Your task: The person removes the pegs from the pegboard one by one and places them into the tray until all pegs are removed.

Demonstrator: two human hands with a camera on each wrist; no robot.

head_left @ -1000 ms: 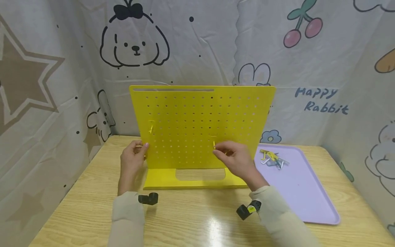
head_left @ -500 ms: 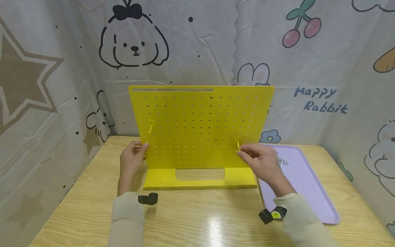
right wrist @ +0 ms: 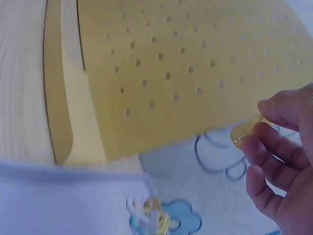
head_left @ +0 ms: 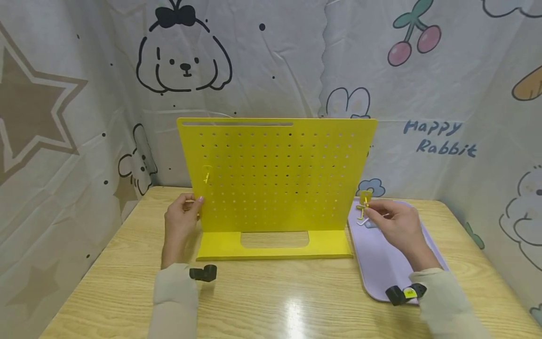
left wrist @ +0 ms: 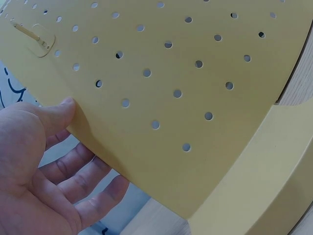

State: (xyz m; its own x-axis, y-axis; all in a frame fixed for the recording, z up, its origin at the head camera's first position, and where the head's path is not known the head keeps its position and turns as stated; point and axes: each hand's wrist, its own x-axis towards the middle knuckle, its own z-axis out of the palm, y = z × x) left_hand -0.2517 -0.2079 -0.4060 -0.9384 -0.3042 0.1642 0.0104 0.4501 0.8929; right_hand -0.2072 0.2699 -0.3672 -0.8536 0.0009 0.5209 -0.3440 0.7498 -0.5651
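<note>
A yellow pegboard [head_left: 271,207] stands upright on its yellow base, facing me. My left hand [head_left: 183,216] grips its left edge, thumb on the front and fingers behind, as the left wrist view shows. One yellow hook [head_left: 206,177] is mounted near that side; the same hook [left wrist: 30,34] sticks out at upper left in the left wrist view. Beyond the board's right edge, my right hand [head_left: 394,223] pinches a second yellow hook [head_left: 366,197] above the tray. Its rounded back plate [right wrist: 239,134] shows past the fingertips in the right wrist view.
To the board's right lies a lilac tray [head_left: 381,278] holding several yellow and white hooks [right wrist: 154,215], partly hidden by the right hand in the head view. A printed cloth [head_left: 271,61] hangs behind the wooden table [head_left: 254,296].
My right hand has carried the pinched hook rightward, from in front of the board to over the tray. The left hand keeps its hold on the edge, unmoved.
</note>
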